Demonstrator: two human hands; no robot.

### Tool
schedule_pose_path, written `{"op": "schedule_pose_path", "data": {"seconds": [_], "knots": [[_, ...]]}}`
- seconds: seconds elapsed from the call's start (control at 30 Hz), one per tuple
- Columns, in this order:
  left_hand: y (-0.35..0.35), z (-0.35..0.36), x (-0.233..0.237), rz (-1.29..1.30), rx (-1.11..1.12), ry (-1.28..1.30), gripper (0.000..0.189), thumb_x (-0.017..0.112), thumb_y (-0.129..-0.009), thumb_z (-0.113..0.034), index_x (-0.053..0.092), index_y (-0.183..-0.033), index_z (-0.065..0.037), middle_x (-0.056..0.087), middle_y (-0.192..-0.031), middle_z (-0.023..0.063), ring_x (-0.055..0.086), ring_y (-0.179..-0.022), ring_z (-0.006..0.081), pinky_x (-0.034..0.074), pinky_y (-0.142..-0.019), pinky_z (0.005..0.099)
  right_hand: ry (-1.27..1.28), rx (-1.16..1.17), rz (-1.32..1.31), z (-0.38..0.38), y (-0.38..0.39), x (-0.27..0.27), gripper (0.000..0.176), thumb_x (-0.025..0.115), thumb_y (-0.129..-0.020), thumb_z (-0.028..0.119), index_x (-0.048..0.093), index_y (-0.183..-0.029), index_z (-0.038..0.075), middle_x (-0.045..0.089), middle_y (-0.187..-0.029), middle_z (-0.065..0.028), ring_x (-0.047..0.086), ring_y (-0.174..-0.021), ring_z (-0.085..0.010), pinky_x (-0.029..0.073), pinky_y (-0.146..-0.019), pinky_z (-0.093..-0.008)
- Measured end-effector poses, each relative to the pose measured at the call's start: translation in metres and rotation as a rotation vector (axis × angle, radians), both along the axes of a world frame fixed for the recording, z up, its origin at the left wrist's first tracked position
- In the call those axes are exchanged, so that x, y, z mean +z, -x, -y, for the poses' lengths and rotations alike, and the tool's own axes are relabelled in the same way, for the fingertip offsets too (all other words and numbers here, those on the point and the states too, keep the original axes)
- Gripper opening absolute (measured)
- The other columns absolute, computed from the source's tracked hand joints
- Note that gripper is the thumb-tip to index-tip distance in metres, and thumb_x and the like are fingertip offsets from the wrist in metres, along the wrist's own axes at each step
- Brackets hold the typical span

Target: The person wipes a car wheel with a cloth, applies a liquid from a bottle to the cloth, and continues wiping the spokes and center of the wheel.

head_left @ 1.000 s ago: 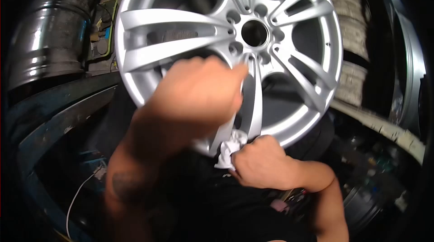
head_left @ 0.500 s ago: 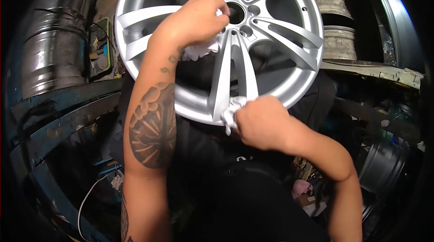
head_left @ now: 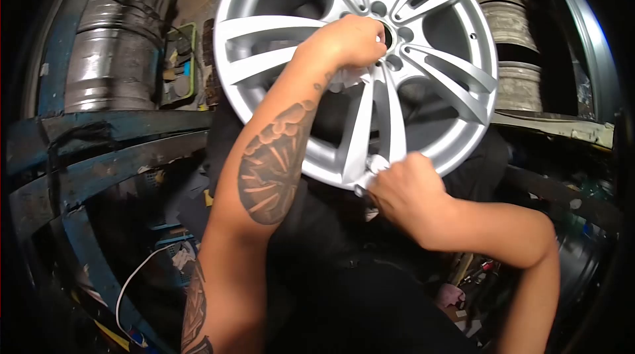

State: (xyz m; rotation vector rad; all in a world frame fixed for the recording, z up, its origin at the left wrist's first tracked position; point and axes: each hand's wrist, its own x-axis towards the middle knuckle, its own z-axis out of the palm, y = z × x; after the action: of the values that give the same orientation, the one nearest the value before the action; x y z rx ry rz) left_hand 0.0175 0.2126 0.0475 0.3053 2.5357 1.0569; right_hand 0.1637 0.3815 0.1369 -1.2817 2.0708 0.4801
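Note:
A silver alloy wheel rim [head_left: 370,112] with twin spokes lies tilted in front of me, taking up the upper middle of the head view. My left hand [head_left: 354,42] is closed beside the hub's centre hole, gripping a crumpled white cloth [head_left: 349,79] that hangs below the fingers. Down at the outer end of the lower spoke pair, my right hand [head_left: 411,196] is closed on another white cloth [head_left: 378,163] and presses it against the rim's edge. Most of that cloth is hidden by the fingers.
Bare metal wheel barrels [head_left: 119,43] are stacked at the left, and more dull ones [head_left: 516,49] stand at the right. Blue metal beams [head_left: 126,132] run across the left side. A green-edged tray [head_left: 187,66] sits behind them. A white cable [head_left: 120,294] hangs at lower left.
The view has shifted, so the wheel appears farther right. My left hand has moved closer to the hub hole with its cloth. My right hand stays at the lower spoke's outer end.

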Motion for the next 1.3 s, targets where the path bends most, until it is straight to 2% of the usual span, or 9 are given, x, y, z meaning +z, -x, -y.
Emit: {"op": "schedule_pose_path", "data": {"seconds": [0.3,0.37,0.5,0.67,0.8,0.93,1.07,1.2,1.3], "knots": [[-0.007,-0.01,-0.008,-0.173,-0.002,0.098,0.033,0.058,-0.089,-0.026,0.073,-0.114,-0.011,0.075,-0.102,0.0183,0.072,-0.098,0.035,0.055,-0.09,0.0447,-0.2,0.058,0.054,0.016,0.003,0.022,0.013,0.068,-0.089,0.021,0.08,-0.088,0.018,0.075,-0.084,0.0043,0.074,-0.081,-0.0146,0.048,-0.058,-0.0334],[-0.007,-0.012,-0.006,-0.082,0.007,0.081,0.033,0.058,-0.089,-0.025,0.072,-0.114,-0.01,0.075,-0.1,0.0186,0.071,-0.095,0.0343,0.054,-0.088,0.0441,-0.02,-0.051,0.012,0.002,0.009,0.0,0.015,0.067,-0.09,0.022,0.08,-0.087,0.018,0.075,-0.082,0.0033,0.074,-0.082,-0.0142,0.048,-0.059,-0.0334],[0.002,-0.014,-0.018,-0.188,-0.032,0.028,0.032,0.058,-0.089,-0.024,0.072,-0.113,-0.008,0.074,-0.093,0.0184,0.071,-0.086,0.0315,0.055,-0.079,0.0428,-0.174,0.061,0.098,0.02,0.011,0.007,0.016,0.067,-0.089,0.024,0.081,-0.091,0.016,0.077,-0.089,0.0001,0.075,-0.086,-0.0179,0.051,-0.06,-0.0347],[-0.004,-0.011,-0.017,-0.132,-0.024,0.051,0.032,0.059,-0.089,-0.024,0.072,-0.112,-0.006,0.075,-0.098,0.0194,0.072,-0.091,0.0345,0.055,-0.085,0.0436,0.059,-0.215,0.131,-0.002,0.023,-0.017,0.025,0.069,-0.081,0.032,0.075,-0.073,0.008,0.072,-0.071,-0.0159,0.073,-0.068,-0.0342,0.055,-0.059,-0.0441],[-0.01,-0.008,-0.021,-0.124,-0.033,0.077,0.032,0.059,-0.09,-0.024,0.072,-0.112,-0.006,0.075,-0.1,0.0198,0.072,-0.094,0.0345,0.055,-0.087,0.044,0.13,-0.277,0.174,-0.029,0.0,0.016,0.026,0.065,-0.082,0.027,0.074,-0.073,0.005,0.072,-0.071,-0.0186,0.073,-0.069,-0.034,0.056,-0.061,-0.0445],[-0.014,-0.012,-0.022,-0.116,-0.03,0.057,0.032,0.058,-0.091,-0.025,0.072,-0.114,-0.009,0.075,-0.1,0.0193,0.072,-0.095,0.0341,0.055,-0.088,0.0445,0.396,-0.466,0.03,-0.025,-0.007,-0.03,0.03,0.065,-0.084,0.03,0.072,-0.071,0.004,0.07,-0.068,-0.02,0.072,-0.064,-0.0373,0.056,-0.059,-0.0473],[-0.022,-0.012,-0.018,-0.129,-0.035,0.112,0.036,0.059,-0.089,-0.024,0.072,-0.119,-0.012,0.076,-0.099,0.0169,0.073,-0.094,0.0338,0.056,-0.089,0.0441,0.281,-0.479,0.005,-0.028,-0.03,0.001,0.035,0.065,-0.085,0.029,0.066,-0.062,0.003,0.064,-0.059,-0.0215,0.066,-0.057,-0.0408,0.053,-0.055,-0.0487],[-0.018,-0.012,-0.015,-0.049,-0.032,0.07,0.035,0.058,-0.089,-0.022,0.073,-0.119,-0.012,0.076,-0.095,0.0167,0.074,-0.093,0.0314,0.057,-0.089,0.0434,0.48,-0.486,-0.11,-0.015,-0.02,-0.04,0.033,0.067,-0.084,0.029,0.068,-0.064,0.003,0.063,-0.057,-0.0198,0.066,-0.053,-0.0395,0.053,-0.054,-0.0482],[-0.022,-0.007,-0.015,-0.112,-0.016,0.062,0.034,0.058,-0.09,-0.022,0.073,-0.118,-0.011,0.076,-0.096,0.0164,0.073,-0.094,0.0326,0.056,-0.091,0.0437,0.33,-0.466,-0.02,-0.031,-0.033,0.002,0.03,0.064,-0.082,0.025,0.066,-0.061,0.004,0.067,-0.063,-0.0208,0.069,-0.055,-0.0363,0.053,-0.051,-0.0464]]}}
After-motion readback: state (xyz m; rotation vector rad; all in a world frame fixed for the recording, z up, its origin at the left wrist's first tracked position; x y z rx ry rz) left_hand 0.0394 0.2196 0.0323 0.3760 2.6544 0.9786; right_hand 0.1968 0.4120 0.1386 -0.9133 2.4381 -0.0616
